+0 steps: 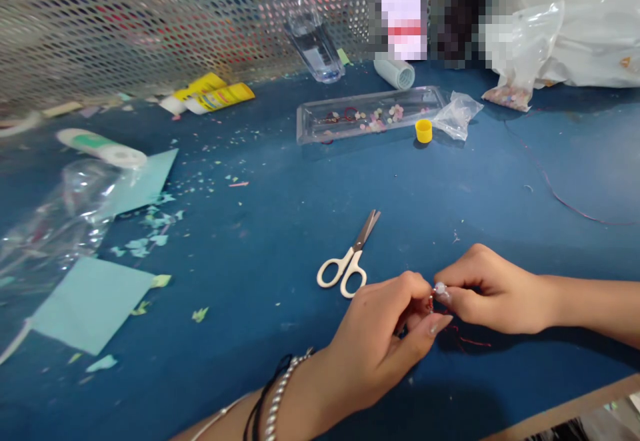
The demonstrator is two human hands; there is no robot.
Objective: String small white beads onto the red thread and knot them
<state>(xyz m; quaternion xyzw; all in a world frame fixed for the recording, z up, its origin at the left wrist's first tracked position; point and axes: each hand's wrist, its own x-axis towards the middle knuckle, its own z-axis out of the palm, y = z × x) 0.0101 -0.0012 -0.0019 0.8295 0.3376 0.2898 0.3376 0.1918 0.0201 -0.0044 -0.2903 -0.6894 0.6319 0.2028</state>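
Near the front edge of the table, my left hand (380, 344) and my right hand (495, 291) meet over a small beaded red string (431, 304). The left fingers are closed on one part of it, mostly hidden inside the hand. My right thumb and forefinger pinch it beside a pale, whitish bead (440, 288). Loose red thread ends (473, 342) trail onto the blue table below the hands. White-handled scissors (353, 254) lie just left of the hands, their blades slightly apart and pointing away.
Farther back are a clear plastic tray (307, 124) with beads, a yellow cap (423, 131) and a bag of beads (515, 88). A bottle (317, 44) leans by the mesh panel (150, 34). Paper squares (93, 304) and scraps lie left; dark thread (565, 201) curves at right.
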